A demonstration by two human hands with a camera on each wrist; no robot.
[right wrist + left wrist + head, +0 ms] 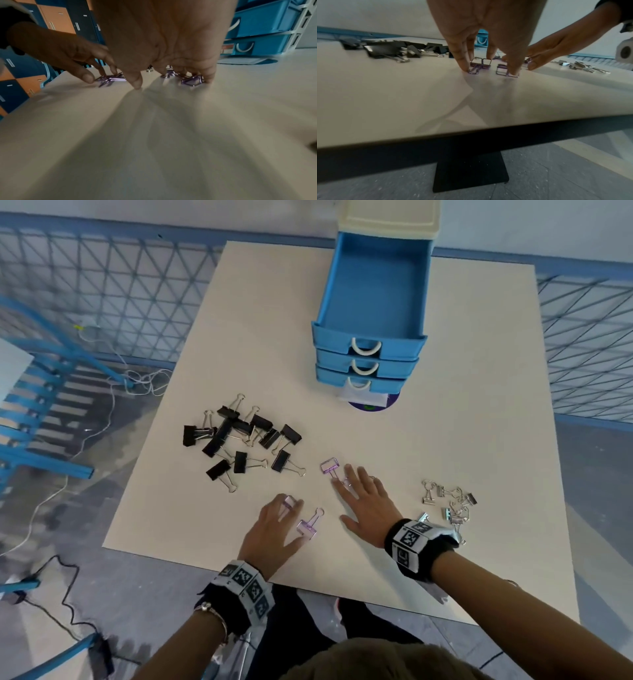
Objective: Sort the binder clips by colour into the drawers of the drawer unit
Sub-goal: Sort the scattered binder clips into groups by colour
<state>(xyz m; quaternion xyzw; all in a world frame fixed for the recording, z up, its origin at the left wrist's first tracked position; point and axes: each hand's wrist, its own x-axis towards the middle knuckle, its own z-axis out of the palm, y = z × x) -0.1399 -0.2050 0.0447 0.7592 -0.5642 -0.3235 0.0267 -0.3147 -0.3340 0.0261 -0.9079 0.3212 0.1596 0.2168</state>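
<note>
The left hand (274,529) lies flat with fingers spread and straight, its fingertips (464,66) pressing on purple clips (480,66) against the surface (445,440); one purple clip (308,525) lies just beside its thumb, at about 3 o'clock from the hand. The right hand (366,501) is likewise open and splayed, its fingertips (210,77) resting on more purple clips (190,81), with another purple clip (329,466) just off its fingertips at 11 o'clock. Neither hand grips anything. Both hands sit close to the near edge of the surface.

At 10 o'clock from the hands, a pile of black clips (239,440) is spread toward the left edge. At 3 o'clock from the right hand, a cluster of silver clips (448,501) lies near the right side. Between the piles and the drawer unit (373,313) at 12 o'clock is a broad bare stretch of surface. The unit's top drawer (373,285) is pulled far out; the two drawers (363,374) below it stand out a little.
</note>
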